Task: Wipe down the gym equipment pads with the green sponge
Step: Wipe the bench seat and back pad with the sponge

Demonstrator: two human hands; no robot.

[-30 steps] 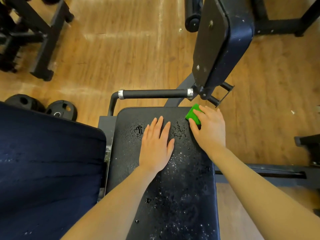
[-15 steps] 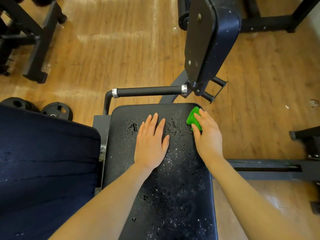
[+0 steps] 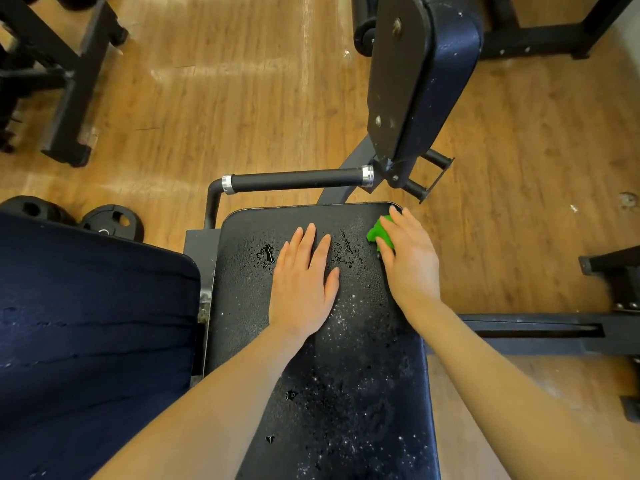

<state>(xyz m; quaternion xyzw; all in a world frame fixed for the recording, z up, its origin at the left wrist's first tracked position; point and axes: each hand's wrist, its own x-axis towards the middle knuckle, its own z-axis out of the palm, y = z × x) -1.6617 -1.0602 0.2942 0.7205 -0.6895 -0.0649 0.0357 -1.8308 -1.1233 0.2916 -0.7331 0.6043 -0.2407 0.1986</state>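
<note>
Two hands on a wet black seat pad, the right one pressing a green sponge at its far right corner.

The seat pad (image 3: 346, 358) is beaded with water drops and white specks. The left hand (image 3: 303, 285) lies flat on the seat pad near its far end, palm down, fingers straight and close together, gripping nothing. The right hand (image 3: 410, 261) rests just to the right of it, at the seat pad's right edge, fingers closed over the green sponge (image 3: 380, 233), which touches the seat pad and shows only partly beneath the fingertips. Beyond the seat pad's far edge runs a black handle bar (image 3: 294, 180) with silver end rings, and above its right end stands an upright dark pad (image 3: 446, 74). Left of the seat pad is a navy backrest pad (image 3: 93, 323), with weight plates (image 3: 110, 221) on the wooden floor (image 3: 225, 98) past it.
</note>
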